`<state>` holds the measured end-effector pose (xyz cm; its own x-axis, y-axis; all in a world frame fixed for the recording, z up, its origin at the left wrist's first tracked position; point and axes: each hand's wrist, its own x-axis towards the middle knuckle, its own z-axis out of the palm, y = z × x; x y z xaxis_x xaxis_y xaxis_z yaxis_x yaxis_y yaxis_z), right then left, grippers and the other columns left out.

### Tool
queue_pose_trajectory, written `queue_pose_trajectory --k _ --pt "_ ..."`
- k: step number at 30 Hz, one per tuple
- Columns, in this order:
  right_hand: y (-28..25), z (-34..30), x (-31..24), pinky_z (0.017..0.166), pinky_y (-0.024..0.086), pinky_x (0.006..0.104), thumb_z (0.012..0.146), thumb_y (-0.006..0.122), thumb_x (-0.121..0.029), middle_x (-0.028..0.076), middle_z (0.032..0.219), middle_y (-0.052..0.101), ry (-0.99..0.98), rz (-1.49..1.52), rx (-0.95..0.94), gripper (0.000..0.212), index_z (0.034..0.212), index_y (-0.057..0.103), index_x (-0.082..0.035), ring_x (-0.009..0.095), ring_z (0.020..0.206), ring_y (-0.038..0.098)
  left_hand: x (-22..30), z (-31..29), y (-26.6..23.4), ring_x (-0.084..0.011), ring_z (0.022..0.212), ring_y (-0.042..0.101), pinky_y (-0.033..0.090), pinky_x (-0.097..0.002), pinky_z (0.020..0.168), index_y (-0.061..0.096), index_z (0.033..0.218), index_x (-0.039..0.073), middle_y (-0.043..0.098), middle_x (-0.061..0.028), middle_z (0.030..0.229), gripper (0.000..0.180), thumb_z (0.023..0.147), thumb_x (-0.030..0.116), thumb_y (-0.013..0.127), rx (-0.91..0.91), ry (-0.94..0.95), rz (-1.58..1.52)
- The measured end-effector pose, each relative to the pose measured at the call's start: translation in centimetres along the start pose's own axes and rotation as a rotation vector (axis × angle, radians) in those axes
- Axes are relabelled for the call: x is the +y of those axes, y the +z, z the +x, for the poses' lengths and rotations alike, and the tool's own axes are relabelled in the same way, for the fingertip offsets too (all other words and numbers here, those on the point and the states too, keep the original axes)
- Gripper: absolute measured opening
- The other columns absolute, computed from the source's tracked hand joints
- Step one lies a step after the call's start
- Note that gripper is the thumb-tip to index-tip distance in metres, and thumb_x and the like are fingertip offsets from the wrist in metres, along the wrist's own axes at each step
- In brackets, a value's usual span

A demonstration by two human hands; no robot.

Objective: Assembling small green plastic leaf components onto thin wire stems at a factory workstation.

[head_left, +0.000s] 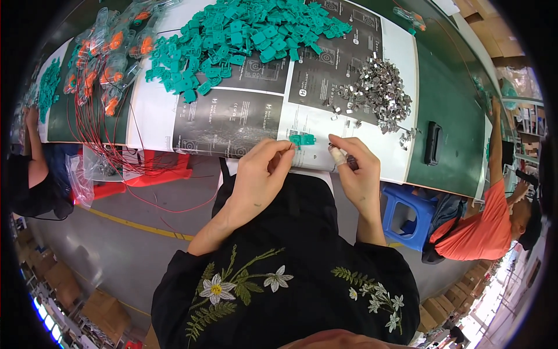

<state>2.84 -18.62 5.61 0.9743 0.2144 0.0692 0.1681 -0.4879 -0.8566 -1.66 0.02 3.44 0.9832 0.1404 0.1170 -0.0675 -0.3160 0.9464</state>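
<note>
Thumb and forefinger of my left hand [261, 174] are pinched together at the table's near edge. Their tips are right beside a small green plastic piece [303, 139]; whether they grip it or something tiny I cannot tell. A little to the right, my right hand [361, 173] is closed, with a pale wrap on one finger. Small dark parts [352, 162] show inside its curled fingers, and a tiny dark piece seems to sit at its fingertips. Beyond my hands lies a big heap of green plastic pieces [256, 35]. A pile of small dark and silvery parts [385, 96] is at the right.
Clear-and-orange units [113, 72] with long red wires [104, 148] cover the table's left side. On the green mat at right lies a black oblong object [433, 143]. A blue stool [407, 215] stands below. Other people work at both sides, one in an orange shirt [479, 227].
</note>
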Motion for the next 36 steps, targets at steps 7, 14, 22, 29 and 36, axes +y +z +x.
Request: queue_pose_trajectory --k 7,14,22,29,36 --pt "1.2 -1.5 -1.1 0.048 0.028 0.018 0.08 0.072 -0.002 0.0 0.076 0.064 -0.007 0.092 0.006 0.013 0.093 0.071 -0.001 0.002 0.056 0.039 0.7 -0.5 -0.2 -0.0057 0.06 0.052 0.042 -0.0202 0.054 0.067 0.094 -0.001 0.061 -0.0028 0.077 0.013 0.08 -0.002 0.069 -0.057 0.006 -0.119" --pt "1.0 -1.8 -1.6 0.049 0.041 0.0192 0.079 0.074 -0.005 0.004 0.076 0.067 -0.021 0.076 -0.019 0.012 0.09 0.071 -0.003 0.006 0.058 0.055 0.7 -0.8 0.0 -0.0048 0.053 0.048 0.039 -0.0205 0.047 0.067 0.091 0.001 0.059 -0.003 0.076 0.014 0.078 -0.002 0.072 0.007 0.147 -0.104" --pt "1.5 -1.9 -1.3 0.045 0.026 0.0181 0.076 0.075 -0.002 0.0 0.073 0.064 -0.086 0.078 0.022 0.012 0.088 0.071 -0.001 0.001 0.051 0.037 0.8 -0.8 -0.1 -0.0048 0.053 0.048 0.038 -0.0207 0.046 0.068 0.091 0.0 0.06 -0.0034 0.077 0.014 0.078 -0.003 0.071 0.02 0.172 -0.119" --pt "1.3 -1.8 -1.2 0.044 0.033 0.0214 0.074 0.075 -0.001 0.003 0.073 0.064 -0.226 0.025 -0.068 0.013 0.087 0.071 -0.003 0.007 0.049 0.046 0.8 -0.7 -0.5 -0.0054 0.054 0.048 0.038 -0.0215 0.048 0.068 0.088 0.0 0.059 -0.0033 0.075 0.015 0.075 -0.005 0.073 -0.026 0.157 -0.103" --pt "-1.4 0.3 -0.5 0.047 0.042 0.0273 0.072 0.073 -0.001 0.007 0.075 0.063 -0.536 -0.107 -0.353 0.019 0.09 0.068 -0.004 0.019 0.054 0.058 0.2 0.8 -2.4 -0.0078 0.056 0.049 0.04 -0.0236 0.05 0.067 0.093 0.001 0.056 -0.0028 0.074 0.018 0.076 -0.003 0.072 -0.324 0.248 -0.064"
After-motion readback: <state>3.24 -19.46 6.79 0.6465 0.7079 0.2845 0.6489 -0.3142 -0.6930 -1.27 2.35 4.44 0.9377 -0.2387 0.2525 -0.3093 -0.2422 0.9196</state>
